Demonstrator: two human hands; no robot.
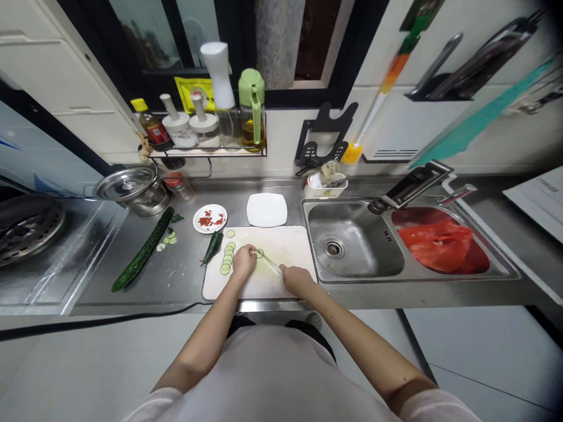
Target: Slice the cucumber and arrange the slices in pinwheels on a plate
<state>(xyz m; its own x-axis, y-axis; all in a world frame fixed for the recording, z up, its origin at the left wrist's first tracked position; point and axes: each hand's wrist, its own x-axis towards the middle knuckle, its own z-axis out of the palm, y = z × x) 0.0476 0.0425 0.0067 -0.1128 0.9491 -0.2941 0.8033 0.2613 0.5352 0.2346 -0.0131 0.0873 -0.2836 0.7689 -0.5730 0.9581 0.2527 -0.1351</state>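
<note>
While the fingers of the right hand (299, 281) wrap round the handle of one knife (270, 263), its blade slants toward the left hand (244, 261), whose thumb and fingertips are bunched beside the tip. One thin round slice (260, 251) sits at the blade there (whether those fingertips pinch it, I can't tell from where I stand). Both hands are over one white cutting board (272, 288). Along its left side are the cucumber slices (227, 261): one on its own at the top, then an overlapping line of perhaps six or seven. By the board's left edge lies dark green pepper (213, 247), too bunched to count. Further left, one long cucumber (145, 252) rests on the steel counter (180, 287), a few pale scraps (169, 238) near it. Behind the board are two plates, a round plate (210, 229) bearing chopped red bits (206, 221) and a square plate (267, 210). To the right is one sink (373, 258) with two basins, the right-hand one holding a red bag (440, 245). Back left stand one lidded pot (147, 200) and one red-capped jar (179, 187); above, one shelf (211, 153) carries five bottles and jars (204, 130).
</note>
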